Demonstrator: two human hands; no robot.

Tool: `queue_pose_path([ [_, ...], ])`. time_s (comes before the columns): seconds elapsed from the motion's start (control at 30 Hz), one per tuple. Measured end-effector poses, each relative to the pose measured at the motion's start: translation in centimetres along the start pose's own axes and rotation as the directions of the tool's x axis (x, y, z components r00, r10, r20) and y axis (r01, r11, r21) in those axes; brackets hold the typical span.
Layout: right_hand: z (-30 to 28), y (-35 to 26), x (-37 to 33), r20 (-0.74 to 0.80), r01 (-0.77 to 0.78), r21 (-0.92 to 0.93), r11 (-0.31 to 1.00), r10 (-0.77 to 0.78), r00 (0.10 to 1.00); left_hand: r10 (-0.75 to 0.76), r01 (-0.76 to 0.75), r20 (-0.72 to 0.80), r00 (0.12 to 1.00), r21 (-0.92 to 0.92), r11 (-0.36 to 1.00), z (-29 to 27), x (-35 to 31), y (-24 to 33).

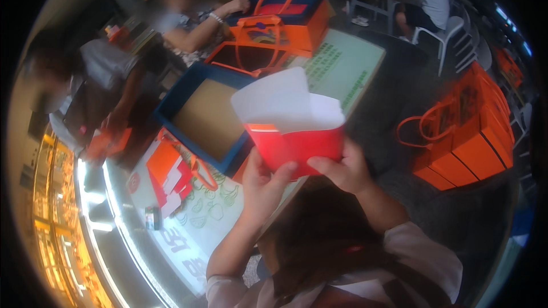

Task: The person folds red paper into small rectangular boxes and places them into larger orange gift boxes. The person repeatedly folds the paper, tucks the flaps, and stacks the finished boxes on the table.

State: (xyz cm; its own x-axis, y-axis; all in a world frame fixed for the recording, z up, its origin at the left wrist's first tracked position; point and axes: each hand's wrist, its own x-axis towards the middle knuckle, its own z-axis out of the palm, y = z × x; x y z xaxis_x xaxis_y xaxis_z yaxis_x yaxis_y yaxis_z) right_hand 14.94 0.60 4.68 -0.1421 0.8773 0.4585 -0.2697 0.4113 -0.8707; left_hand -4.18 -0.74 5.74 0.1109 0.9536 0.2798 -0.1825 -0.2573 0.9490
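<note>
Between my two hands is a red card envelope with its white inner flaps spread upward. My left hand grips its lower left corner, thumb pressed on the red front. At the lower right my right hand pinches it the same way, thumb in front and fingers behind. Just beyond the envelope an open box with blue walls and a tan bottom rests on the table. Flat orange and red card pieces lie to the left, below that box, beside an orange handle loop.
Orange carrier bags and a person's hands are at the table's far side. Another person at left holds something orange. A small dark green item lies near the lit display case. More orange bags stand at right.
</note>
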Motion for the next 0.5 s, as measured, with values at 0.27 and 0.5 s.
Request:
queue_pose_path([
  [0.27, -0.5, 0.4, -0.4, 0.057, -0.046, 0.123, 0.991, 0.039, 0.998, -0.016, 0.017, 0.016, 1.0, -0.032, 0.999, -1.4, -0.3, 0.9],
  [0.5, -0.2, 0.1, -0.2, -0.006, -0.047, 0.113, 0.993, 0.048, 0.999, -0.019, 0.02, -0.055, 0.998, 0.028, 0.999, -1.4, -0.6, 1.1],
])
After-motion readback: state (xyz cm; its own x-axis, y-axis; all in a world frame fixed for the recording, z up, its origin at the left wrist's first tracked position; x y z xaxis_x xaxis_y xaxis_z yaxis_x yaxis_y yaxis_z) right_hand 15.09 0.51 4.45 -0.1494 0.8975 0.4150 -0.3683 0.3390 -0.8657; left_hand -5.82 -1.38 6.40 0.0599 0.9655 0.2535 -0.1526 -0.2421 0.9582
